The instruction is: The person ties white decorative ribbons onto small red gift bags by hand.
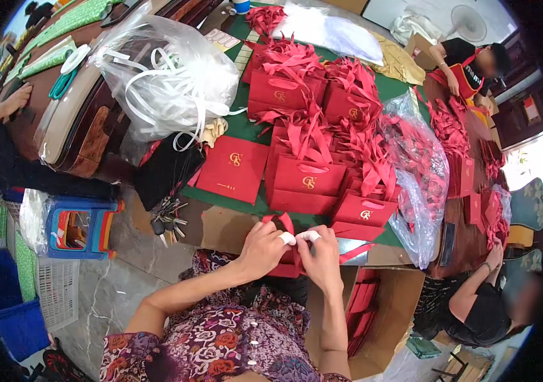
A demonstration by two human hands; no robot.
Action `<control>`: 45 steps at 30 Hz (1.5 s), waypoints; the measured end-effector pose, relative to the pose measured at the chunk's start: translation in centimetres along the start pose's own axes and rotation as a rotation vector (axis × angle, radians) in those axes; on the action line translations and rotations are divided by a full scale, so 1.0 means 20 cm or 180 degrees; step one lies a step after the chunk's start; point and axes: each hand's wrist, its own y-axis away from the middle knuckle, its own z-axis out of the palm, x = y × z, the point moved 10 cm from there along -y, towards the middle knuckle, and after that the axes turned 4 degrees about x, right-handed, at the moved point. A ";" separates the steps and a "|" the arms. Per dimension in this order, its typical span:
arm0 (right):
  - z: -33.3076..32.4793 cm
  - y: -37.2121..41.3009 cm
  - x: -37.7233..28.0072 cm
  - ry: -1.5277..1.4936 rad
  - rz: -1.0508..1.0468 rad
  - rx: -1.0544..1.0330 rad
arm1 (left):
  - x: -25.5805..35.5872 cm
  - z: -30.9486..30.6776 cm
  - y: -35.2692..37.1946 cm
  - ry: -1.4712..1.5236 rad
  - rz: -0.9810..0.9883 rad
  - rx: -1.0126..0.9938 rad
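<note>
Both hands meet at the table's front edge, over a red paper gift bag [287, 266] that they partly cover. My left hand [264, 247] is closed in a pinch on the bag's red ribbon [282, 223], which loops up above the fingers. Close beside it, my right hand [321, 258] pinches at the same ribbon, thumb and fingertips together. White tape wraps fingertips on both hands. Just beyond stand rows of finished-looking red gift bags [303, 184] with gold lettering and ribbon handles. A flat red bag [232, 169] lies to their left.
An open cardboard box [386, 318] at the right holds red bags. Clear plastic [421, 178] covers more bags. A bag of white ribbon [176, 83], keys [168, 219] and stacked stools [83, 226] are leftward. Co-workers [487, 299] sit along the right side.
</note>
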 end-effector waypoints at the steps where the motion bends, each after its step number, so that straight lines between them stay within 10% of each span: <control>1: -0.02 -0.01 0.01 0.0001 -0.0003 -0.0003 | 0.03 -0.01 0.01 -0.0149 0.0193 0.0087; 9: 0.12 0.03 0.20 -0.1304 0.0821 -0.1323 | 0.16 -0.05 0.03 -0.0092 0.1083 0.0040; 20: -0.09 0.11 0.21 -0.1481 0.1593 0.0960 | 0.07 -0.05 -0.05 0.0193 0.0352 -0.0244; 25: -0.44 0.41 0.35 -0.0105 0.1491 0.2065 | -0.09 -0.02 -0.08 -0.0139 -0.0076 -0.0180; 45: 0.10 0.85 0.64 -0.0023 0.1554 0.0523 | -0.09 -0.33 0.17 -0.0132 -0.0293 0.0583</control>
